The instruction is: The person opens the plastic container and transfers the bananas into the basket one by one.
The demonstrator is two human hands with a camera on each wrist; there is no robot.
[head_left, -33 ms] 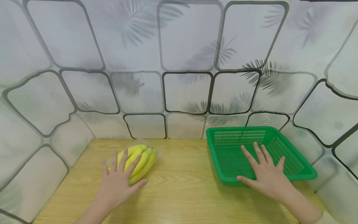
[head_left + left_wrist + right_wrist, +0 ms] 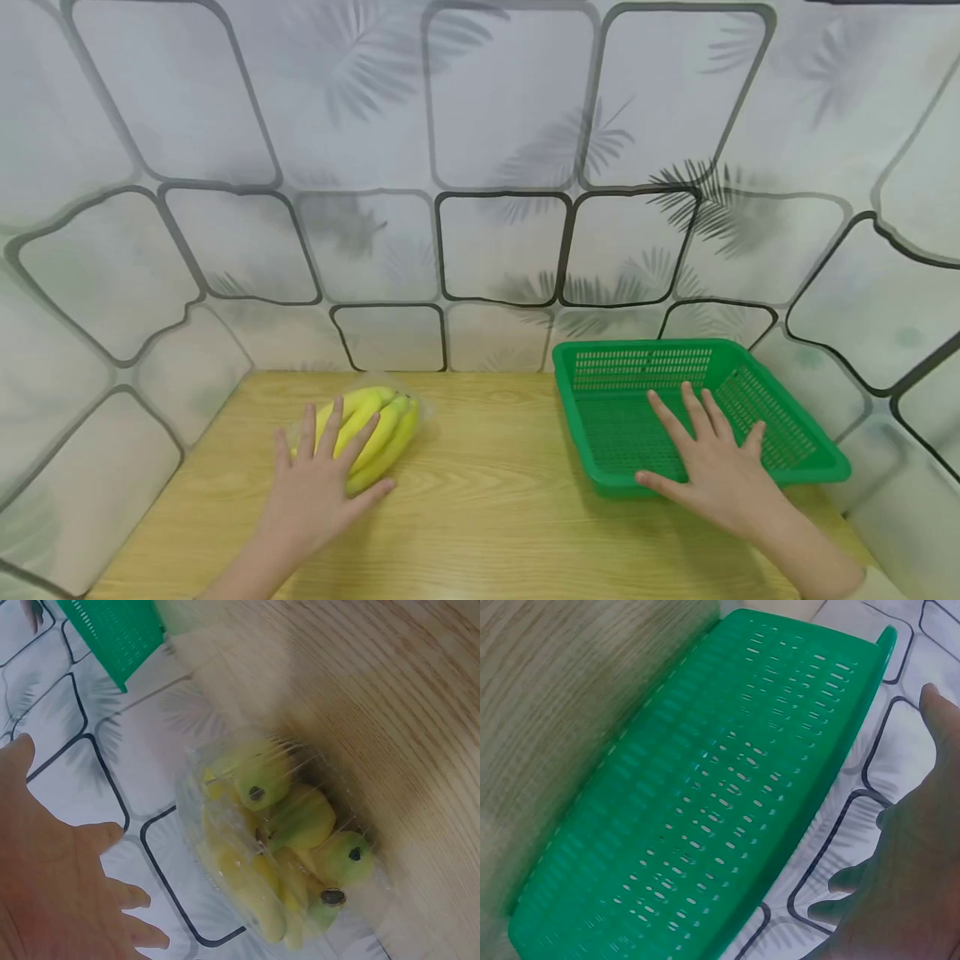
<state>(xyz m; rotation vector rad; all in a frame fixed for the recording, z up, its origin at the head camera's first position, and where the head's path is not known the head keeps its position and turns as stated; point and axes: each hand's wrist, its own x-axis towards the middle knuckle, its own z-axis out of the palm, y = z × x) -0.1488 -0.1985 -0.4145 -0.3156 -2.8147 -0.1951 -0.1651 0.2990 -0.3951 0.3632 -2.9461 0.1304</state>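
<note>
A bunch of yellow bananas (image 2: 382, 437) in a clear plastic bag (image 2: 225, 832) lies at the left of the wooden table. Spread fingers of my left hand (image 2: 311, 492) overlap the bunch in the head view, hiding its near left part. In the left wrist view the palm hangs apart from the bag, holding nothing. At the right stands a green plastic basket (image 2: 592, 479) with slotted walls and nothing inside. My right hand (image 2: 712, 471), fingers splayed, is over its near rim in the head view and holds nothing. The right wrist view shows the basket's slotted side (image 2: 705, 787) beside that hand.
The light wooden table (image 2: 480, 517) runs back to a wall covering (image 2: 502, 250) printed with dark-outlined stone shapes and grey leaves. This covering also rises along the left and right sides. Bare wood lies between the bananas and the basket.
</note>
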